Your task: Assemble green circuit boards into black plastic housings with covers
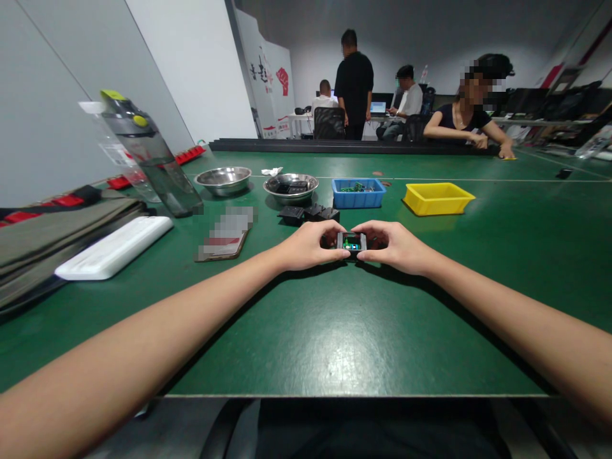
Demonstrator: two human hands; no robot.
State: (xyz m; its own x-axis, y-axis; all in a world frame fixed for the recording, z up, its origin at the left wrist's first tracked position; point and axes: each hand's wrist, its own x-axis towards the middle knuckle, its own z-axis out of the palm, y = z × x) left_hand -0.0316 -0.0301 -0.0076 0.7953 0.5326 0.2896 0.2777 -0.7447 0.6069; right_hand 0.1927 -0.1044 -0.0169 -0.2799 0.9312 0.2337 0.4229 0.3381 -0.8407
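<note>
Between my two hands is a small black plastic case [354,253] with a green circuit board [352,245] showing inside its open top. My left hand [313,245] grips its left side, thumb at the near edge and fingers behind. On the opposite side my right hand [394,247] holds it the same way, the two thumbs almost meeting. Just beyond my left hand lie several black plastic housings [292,215]. Behind them, a steel bowl [291,199] holds more black parts. Small green boards lie in a blue bin [358,199] farther back.
A yellow bin [438,199] stands right of the blue one, and another steel bowl [223,186] to the left. Also leftward are a phone [224,239], a white power bank [117,248], a water bottle [157,166] and a bag [52,239]. A person [471,115] works across the green table [306,338].
</note>
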